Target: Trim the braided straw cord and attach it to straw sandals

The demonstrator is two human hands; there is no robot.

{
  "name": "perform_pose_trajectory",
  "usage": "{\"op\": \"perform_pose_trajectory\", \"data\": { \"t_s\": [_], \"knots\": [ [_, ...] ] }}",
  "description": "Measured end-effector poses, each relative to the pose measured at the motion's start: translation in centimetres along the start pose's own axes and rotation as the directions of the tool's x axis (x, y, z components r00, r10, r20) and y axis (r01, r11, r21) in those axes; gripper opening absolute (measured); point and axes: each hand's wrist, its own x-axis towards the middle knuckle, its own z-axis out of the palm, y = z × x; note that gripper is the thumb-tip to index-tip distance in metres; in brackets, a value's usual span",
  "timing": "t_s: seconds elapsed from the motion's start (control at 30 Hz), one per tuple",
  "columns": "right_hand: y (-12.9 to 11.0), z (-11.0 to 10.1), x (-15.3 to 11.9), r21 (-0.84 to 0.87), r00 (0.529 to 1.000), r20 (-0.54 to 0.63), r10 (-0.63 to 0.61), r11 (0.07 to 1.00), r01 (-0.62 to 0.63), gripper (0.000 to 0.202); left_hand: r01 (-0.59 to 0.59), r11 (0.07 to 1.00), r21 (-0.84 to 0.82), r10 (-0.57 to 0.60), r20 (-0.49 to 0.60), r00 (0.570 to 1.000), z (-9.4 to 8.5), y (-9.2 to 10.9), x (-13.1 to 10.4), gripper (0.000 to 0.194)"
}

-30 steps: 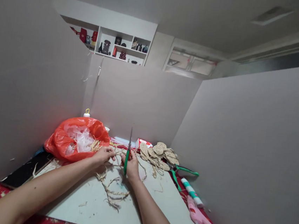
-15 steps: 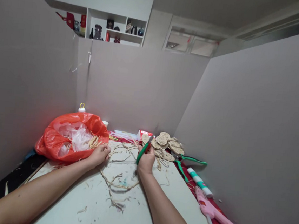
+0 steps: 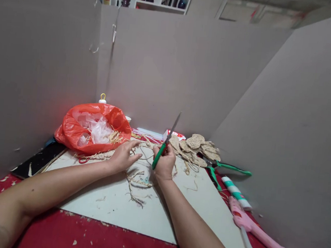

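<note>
My right hand [image 3: 165, 167] is closed round green-handled scissors [image 3: 158, 157], their narrow blades pointing up and away from me. My left hand [image 3: 121, 159] reaches over the white board [image 3: 144, 223] with thumb and fingers apart, holding nothing that I can see. Twisted straw cord [image 3: 132, 181] with frayed ends lies on the board between my hands. More cord runs behind my fingers, and I cannot tell whether they touch it. Just beyond my right hand sits a pile of coiled straw pieces [image 3: 196, 141].
A red plastic bag [image 3: 68, 130] with straw and clear plastic stands at the left. Green-handled pliers [image 3: 234, 169], a green-and-white roll [image 3: 236, 193] and a pink glue gun [image 3: 260, 230] lie along the right. Grey partitions [image 3: 165, 69] rise at the back and both sides.
My view has tipped downward, showing the red cloth at the front. The fingers of my left hand have spread apart from a closed pose. The scissors stay in my right hand.
</note>
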Motion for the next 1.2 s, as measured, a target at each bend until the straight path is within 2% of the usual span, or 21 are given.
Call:
{"op": "perform_pose_trajectory", "data": {
  "t_s": [0.17,0.23,0.37,0.43,0.5,0.6,0.67,0.87,0.97,1.07,1.2],
  "knots": [
    [-1.8,-0.1,-0.5,0.039,0.999,-0.039,-0.015,0.999,0.017,0.021,0.096,0.969,-0.227,-0.107,-0.039,0.993,0.5,-0.3,-0.2,0.016],
    [-1.8,-0.3,-0.3,0.034,0.998,-0.064,-0.023,0.999,0.025,0.020,0.131,0.958,-0.256,-0.144,-0.031,0.989,0.3,-0.4,0.0,0.015],
    [-1.5,-0.7,0.3,0.023,0.993,-0.112,-0.030,0.999,0.033,0.022,0.125,0.965,-0.230,-0.121,0.030,0.992,0.1,-0.3,0.4,0.015],
    [-1.3,-0.9,0.5,0.015,0.992,-0.124,-0.033,0.999,0.035,0.023,0.127,0.968,-0.217,-0.109,0.091,0.990,0.1,-0.2,0.5,0.014],
    [-1.2,-1.1,0.6,0.004,0.992,-0.121,-0.039,0.999,0.040,0.022,0.152,0.966,-0.209,-0.107,0.210,0.972,0.2,0.2,0.4,0.016],
    [-1.1,-1.3,0.7,-0.015,0.995,-0.088,-0.045,0.999,0.044,0.020,0.229,0.937,-0.265,-0.095,0.436,0.895,0.2,1.1,0.1,0.020],
    [-0.9,-1.4,0.8,-0.023,0.997,-0.059,-0.040,0.999,0.039,0.018,0.294,0.887,-0.355,-0.080,0.509,0.857,0.0,1.8,-0.1,0.021],
    [0.1,-1.5,1.2,-0.007,1.000,0.023,0.019,1.000,-0.019,0.018,0.509,0.727,-0.461,-0.248,0.515,0.821,0.1,2.1,-0.2,0.025],
    [0.7,-1.5,1.3,-0.008,0.997,0.047,0.063,0.998,-0.062,0.020,0.554,0.681,-0.479,-0.327,0.477,0.816,0.4,1.5,0.0,0.026],
    [1.2,-1.6,1.3,-0.030,0.992,0.074,0.100,0.995,-0.098,0.022,0.615,0.630,-0.475,-0.404,0.475,0.782,0.6,0.8,0.3,0.029],
    [1.4,-1.8,1.4,-0.103,0.989,0.084,0.119,0.989,-0.110,0.029,0.640,0.596,-0.485,-0.425,0.486,0.764,0.8,0.2,0.5,0.031]
  ]
}}
